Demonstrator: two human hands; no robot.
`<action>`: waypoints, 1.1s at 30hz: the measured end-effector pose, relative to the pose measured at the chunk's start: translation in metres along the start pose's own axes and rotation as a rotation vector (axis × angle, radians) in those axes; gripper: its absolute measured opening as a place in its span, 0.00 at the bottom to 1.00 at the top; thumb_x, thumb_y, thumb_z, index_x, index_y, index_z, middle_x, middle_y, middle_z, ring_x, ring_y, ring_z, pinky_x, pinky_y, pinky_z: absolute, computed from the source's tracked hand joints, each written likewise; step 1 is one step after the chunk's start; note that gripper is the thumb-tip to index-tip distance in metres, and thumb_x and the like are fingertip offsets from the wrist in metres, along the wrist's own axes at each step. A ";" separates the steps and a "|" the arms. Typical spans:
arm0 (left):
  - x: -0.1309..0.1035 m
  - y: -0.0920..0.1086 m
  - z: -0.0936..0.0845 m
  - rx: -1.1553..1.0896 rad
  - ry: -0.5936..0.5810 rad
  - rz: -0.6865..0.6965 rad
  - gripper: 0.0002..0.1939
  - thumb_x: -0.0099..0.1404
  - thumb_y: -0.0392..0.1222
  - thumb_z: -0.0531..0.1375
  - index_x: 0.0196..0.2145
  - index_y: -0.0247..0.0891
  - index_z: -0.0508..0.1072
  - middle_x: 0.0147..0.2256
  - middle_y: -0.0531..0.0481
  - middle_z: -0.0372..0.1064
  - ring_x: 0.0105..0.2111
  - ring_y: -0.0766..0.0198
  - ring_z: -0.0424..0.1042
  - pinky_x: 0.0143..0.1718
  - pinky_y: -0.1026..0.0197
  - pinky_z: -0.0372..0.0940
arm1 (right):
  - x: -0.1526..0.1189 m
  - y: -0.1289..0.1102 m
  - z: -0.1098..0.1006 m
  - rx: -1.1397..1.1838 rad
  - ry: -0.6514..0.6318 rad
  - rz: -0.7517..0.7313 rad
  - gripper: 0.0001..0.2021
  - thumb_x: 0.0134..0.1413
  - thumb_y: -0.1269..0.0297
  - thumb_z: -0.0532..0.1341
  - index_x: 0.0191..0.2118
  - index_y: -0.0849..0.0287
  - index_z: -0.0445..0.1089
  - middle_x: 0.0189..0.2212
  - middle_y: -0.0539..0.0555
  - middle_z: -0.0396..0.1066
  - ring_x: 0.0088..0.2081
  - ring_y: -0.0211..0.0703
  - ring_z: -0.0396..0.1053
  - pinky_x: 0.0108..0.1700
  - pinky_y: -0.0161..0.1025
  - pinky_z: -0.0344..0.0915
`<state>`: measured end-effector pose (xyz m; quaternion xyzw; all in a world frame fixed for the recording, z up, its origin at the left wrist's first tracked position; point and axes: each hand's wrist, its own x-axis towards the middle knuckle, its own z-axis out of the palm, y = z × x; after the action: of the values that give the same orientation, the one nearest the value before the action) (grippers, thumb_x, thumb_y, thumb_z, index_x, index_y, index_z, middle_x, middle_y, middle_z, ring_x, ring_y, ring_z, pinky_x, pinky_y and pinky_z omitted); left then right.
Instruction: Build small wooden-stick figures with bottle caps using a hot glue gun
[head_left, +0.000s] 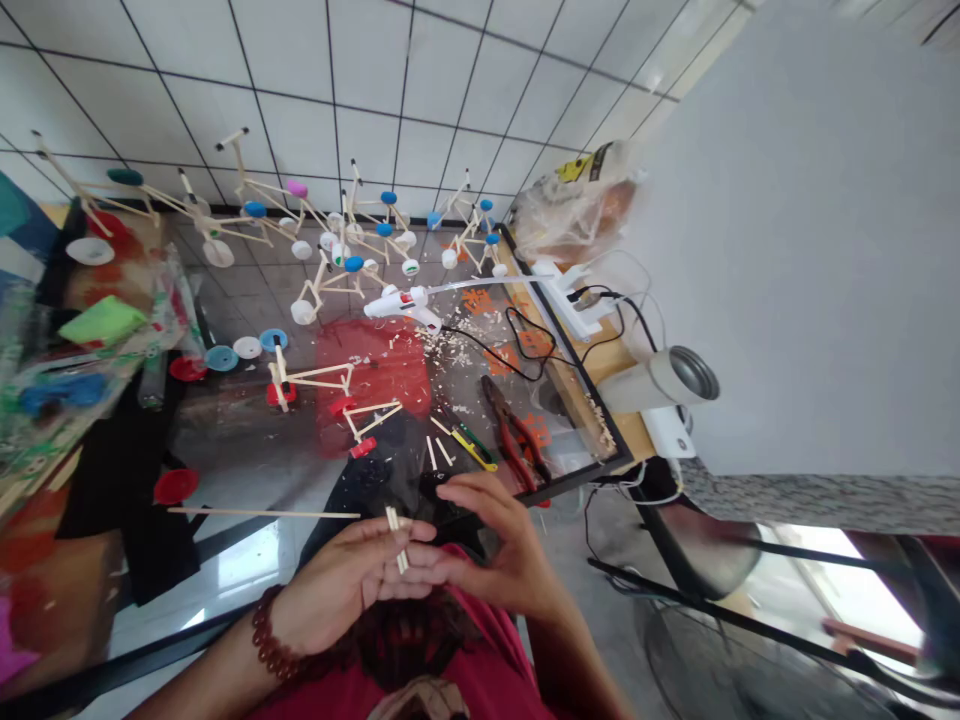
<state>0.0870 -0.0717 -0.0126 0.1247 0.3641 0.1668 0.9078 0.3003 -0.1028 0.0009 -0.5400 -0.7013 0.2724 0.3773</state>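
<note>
My left hand point(360, 565), with a beaded bracelet on its wrist, pinches a few short wooden sticks point(397, 542) under its thumb, across the fingers. My right hand point(495, 550) is beside it, thumb and fingers curved and spread apart, with nothing visible in it. Its thumb is close to the left fingertips; whether they touch I cannot tell. Two loose short sticks point(444, 452) lie on the glass table just beyond. A long thin stick point(262, 513) lies left of my hands. Past them stands a stick frame point(315, 378) with red bottle caps.
A white glue gun point(405, 303) with a trailing cable lies among wood scraps. Red-handled pliers point(517, 430) and a yellow cutter knife point(472, 448) are ahead right. Several stick models with caps point(352, 264) line the wall. A power strip point(574, 305) sits on the right edge.
</note>
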 end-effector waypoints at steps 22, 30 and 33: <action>0.002 0.000 -0.005 0.053 0.212 0.126 0.20 0.50 0.45 0.75 0.38 0.32 0.79 0.33 0.39 0.81 0.31 0.56 0.81 0.35 0.59 0.75 | 0.007 0.000 0.021 -0.074 -0.192 -0.134 0.41 0.42 0.47 0.74 0.60 0.55 0.63 0.53 0.60 0.71 0.52 0.51 0.69 0.54 0.46 0.63; 0.003 -0.002 -0.007 0.091 0.203 0.157 0.19 0.50 0.47 0.74 0.36 0.32 0.80 0.33 0.40 0.81 0.33 0.56 0.81 0.36 0.59 0.75 | 0.006 -0.001 0.025 -0.044 -0.206 -0.142 0.31 0.48 0.57 0.73 0.57 0.52 0.66 0.50 0.57 0.73 0.50 0.49 0.70 0.53 0.47 0.64; 0.003 -0.001 -0.007 0.100 0.197 0.163 0.19 0.50 0.47 0.74 0.36 0.32 0.80 0.33 0.40 0.81 0.34 0.55 0.81 0.36 0.59 0.76 | 0.007 -0.002 0.026 -0.046 -0.217 -0.143 0.29 0.51 0.59 0.72 0.58 0.52 0.66 0.50 0.57 0.72 0.50 0.49 0.70 0.53 0.47 0.64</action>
<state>0.0846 -0.0710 -0.0197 0.1822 0.4478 0.2332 0.8437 0.2770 -0.0963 -0.0105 -0.4645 -0.7807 0.2857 0.3051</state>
